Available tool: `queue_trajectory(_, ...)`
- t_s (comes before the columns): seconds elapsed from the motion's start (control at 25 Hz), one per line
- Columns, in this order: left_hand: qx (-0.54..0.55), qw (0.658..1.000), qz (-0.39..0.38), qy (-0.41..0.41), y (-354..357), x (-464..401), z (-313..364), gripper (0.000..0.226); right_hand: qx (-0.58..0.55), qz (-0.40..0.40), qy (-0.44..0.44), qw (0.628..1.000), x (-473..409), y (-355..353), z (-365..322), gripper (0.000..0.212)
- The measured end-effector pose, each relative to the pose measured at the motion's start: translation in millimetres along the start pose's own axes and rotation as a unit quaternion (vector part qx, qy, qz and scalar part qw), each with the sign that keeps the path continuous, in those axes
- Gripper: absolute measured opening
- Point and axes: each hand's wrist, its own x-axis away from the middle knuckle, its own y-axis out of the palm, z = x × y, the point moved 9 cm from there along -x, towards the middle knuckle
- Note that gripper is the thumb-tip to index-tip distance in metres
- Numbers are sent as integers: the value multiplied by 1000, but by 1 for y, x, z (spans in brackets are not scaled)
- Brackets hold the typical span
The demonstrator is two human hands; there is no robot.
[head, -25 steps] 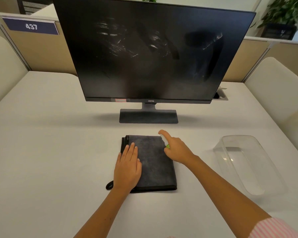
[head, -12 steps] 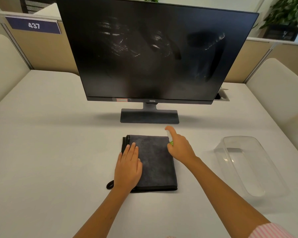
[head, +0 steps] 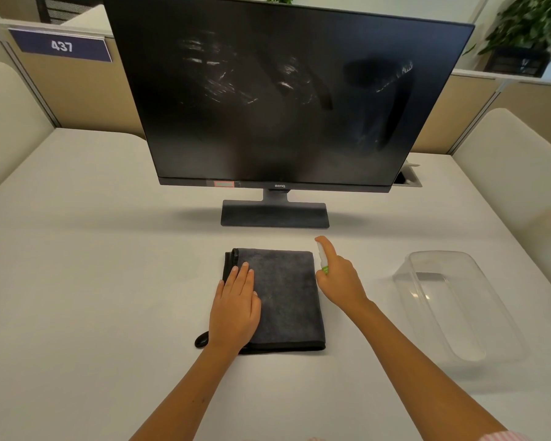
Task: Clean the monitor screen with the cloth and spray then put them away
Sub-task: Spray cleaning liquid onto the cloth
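In front of the monitor's stand, on the tabletop (head: 77,281), lies the dark grey cloth (head: 287,300), folded into a thick rectangle with a small hanging loop poking out at its near-left corner. It looks soft, limp and light, a plush microfibre by its nap, so it should neither slip nor break; taken by a single corner it would likely unfold and droop, and a pinch across the folded stack at the near edge or a whole-palm gather seems the surer hold. The left hand (head: 236,307) rests flat on the cloth's left half, fingers straight and close together, pressing it down rather than gripping.

Just beside the cloth's right edge, the right hand (head: 339,281) is curled round a small spray bottle (head: 322,258), white with a green band, its index finger arched over the nozzle top. The bottle appears slim, rigid and very light, probably smooth plastic, so a wrap round the body with one finger free for the pump suits it.

Behind stands the monitor (head: 287,100), its dark screen marked with pale smears in the upper middle and upper right; the panel probably wants gentle pressure. To the right, well apart from the cloth, sits a clear plastic container (head: 497,338), presumably where both things go afterwards.
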Motion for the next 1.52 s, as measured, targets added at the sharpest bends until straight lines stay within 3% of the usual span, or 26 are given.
queue_trajectory(0.28, 0, 1000, 5, 1, -2, 0, 2, 52, -39, -25, -17, 999, 8, 8, -19, 62)
queue_trajectory(0.48, -3, 1000, 2, 0, -2, 1, 1, 52, 19, -42, -29, 999, 4, 17, -35, 57)
queue_trajectory(0.64, -5, 1000, 4, -5, -2, 2, -1, 52, -29, -50, -29, 998, 5, 23, -39, 61)
queue_trajectory(1.08, 5, 1000, -3, -2, 0, 3, -2, 52, 27, -93, -16, 995, 46, 18, -1, 60)
queue_trajectory(1.4, -4, 1000, -5, 7, 4, 0, -3, 52, 18, -3, 11, 1000, 21, -5, -1, 61)
queue_trajectory(1.52, -15, 1000, -13, 8, 7, -1, -4, 53, -43, 61, 34, 997, 20, -5, -3, 64)
